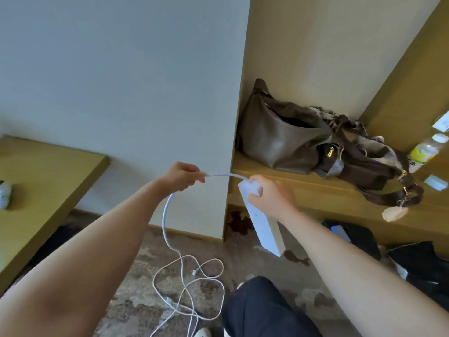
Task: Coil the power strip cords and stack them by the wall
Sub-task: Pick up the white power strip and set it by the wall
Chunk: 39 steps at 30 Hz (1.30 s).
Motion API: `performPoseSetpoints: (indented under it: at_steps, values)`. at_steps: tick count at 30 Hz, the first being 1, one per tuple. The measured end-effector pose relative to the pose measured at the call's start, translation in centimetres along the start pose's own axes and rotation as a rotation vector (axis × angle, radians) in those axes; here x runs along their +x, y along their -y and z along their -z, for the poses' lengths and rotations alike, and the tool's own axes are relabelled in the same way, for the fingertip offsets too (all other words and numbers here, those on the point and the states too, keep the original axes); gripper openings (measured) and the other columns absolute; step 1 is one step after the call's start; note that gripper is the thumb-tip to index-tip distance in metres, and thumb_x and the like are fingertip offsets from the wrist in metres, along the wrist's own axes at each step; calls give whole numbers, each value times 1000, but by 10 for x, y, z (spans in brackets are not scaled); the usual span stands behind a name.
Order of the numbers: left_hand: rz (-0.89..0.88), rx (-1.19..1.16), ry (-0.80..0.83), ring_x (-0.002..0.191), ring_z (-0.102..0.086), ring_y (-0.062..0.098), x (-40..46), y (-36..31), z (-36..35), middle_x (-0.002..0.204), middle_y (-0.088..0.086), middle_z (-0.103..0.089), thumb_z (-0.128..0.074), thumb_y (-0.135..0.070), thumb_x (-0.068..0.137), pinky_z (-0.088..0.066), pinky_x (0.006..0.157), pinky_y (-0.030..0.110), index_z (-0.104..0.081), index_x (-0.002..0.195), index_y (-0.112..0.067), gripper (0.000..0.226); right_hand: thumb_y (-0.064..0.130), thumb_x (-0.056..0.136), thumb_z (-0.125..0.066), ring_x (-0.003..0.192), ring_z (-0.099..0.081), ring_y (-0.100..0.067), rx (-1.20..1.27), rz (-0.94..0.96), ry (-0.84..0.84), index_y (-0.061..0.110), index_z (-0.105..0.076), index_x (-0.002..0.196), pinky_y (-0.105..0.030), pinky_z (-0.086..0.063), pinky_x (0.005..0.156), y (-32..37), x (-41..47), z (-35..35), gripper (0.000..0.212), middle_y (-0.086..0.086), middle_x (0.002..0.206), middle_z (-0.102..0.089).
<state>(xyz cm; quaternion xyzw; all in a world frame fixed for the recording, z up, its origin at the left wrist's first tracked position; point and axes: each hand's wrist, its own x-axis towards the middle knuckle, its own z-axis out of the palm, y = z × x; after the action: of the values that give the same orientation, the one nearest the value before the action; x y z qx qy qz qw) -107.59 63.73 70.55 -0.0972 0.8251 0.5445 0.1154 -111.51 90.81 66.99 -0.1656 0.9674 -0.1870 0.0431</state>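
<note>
A white power strip (266,228) hangs tilted in the air, gripped at its upper end by my right hand (271,195). Its white cord (165,222) leaves the top of the strip, arcs left into my left hand (182,177), which pinches it, then drops down. The rest of the cord lies in loose tangled loops (192,285) on the patterned carpet below, with a plug end among them. The pale wall (121,93) stands straight ahead.
A brown leather bag (291,139) with straps lies on a wooden bench (315,190) to the right, beside a bottle (422,154). A low wooden table (36,181) is at left. Dark bags (422,263) sit under the bench. My dark-trousered knee (262,307) is at the bottom.
</note>
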Motion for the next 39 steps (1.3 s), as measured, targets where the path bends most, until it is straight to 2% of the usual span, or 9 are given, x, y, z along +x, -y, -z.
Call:
performPoseSetpoints:
  at_steps: [6,10,15,19,23,27,30,33,39]
  values:
    - [-96,-113,-149,48,-26,9,2,-22,37,52,-6,-31,-60,-19,94,-17,48,24,-69,74,-11,23,25,77,-62,80,-62,-30,618,141,267,32,-51,100,-37,-49,63,28,55,-23,27,-3,91,-66]
    - [-26,-115,-248,50,-25,10,6,-22,48,54,-6,-30,-59,-21,95,-14,54,30,-69,75,-12,24,5,83,-62,82,-59,-16,868,286,552,23,-49,108,-16,-45,62,45,95,-39,33,-5,98,-60]
    - [30,-359,-480,47,-26,7,-2,-1,33,52,-9,-33,-59,-28,92,-25,43,16,-70,73,-18,24,14,70,-58,66,-57,6,928,393,936,16,-52,119,-13,-43,56,48,130,-51,50,2,93,-52]
    - [74,-435,-501,47,-23,8,-2,0,7,53,-6,-30,-60,-30,89,-20,43,18,-69,76,-14,22,17,69,-70,94,-65,-6,901,452,1184,18,-49,135,-17,-54,77,33,125,-65,70,-7,115,-60]
    - [112,-451,-535,50,-19,11,4,17,-4,57,-2,-26,-56,-35,88,-13,47,24,-63,82,-9,27,35,59,-88,119,-60,-27,784,495,1203,21,-48,140,-50,-49,103,14,112,-99,91,-9,128,-61]
    - [233,-375,-573,49,-21,12,21,94,-22,59,2,-26,-57,-30,91,-14,47,25,-64,83,-6,26,58,50,-88,102,-61,2,710,419,1099,56,-51,117,-29,-55,92,-17,111,-169,76,18,113,-61]
    - [351,-158,-588,46,-30,13,32,183,-54,53,4,-38,-64,-26,91,-23,42,21,-69,79,-7,23,44,62,-92,85,-59,11,654,371,982,50,-49,109,-11,-50,67,-57,120,-241,64,14,105,-60]
    - [395,-24,-593,40,-33,7,48,271,-99,46,-6,-43,-64,-24,91,-28,39,16,-73,78,-11,21,45,62,-92,98,-60,-8,540,425,856,31,-46,119,-26,-51,79,-95,132,-311,74,13,108,-61]
    - [409,83,-502,52,-39,16,57,389,-203,57,0,-48,-57,-20,95,-29,52,27,-74,87,-11,21,68,55,-83,101,-45,-14,61,725,575,36,-38,125,-36,-36,74,-167,138,-394,89,14,118,-52]
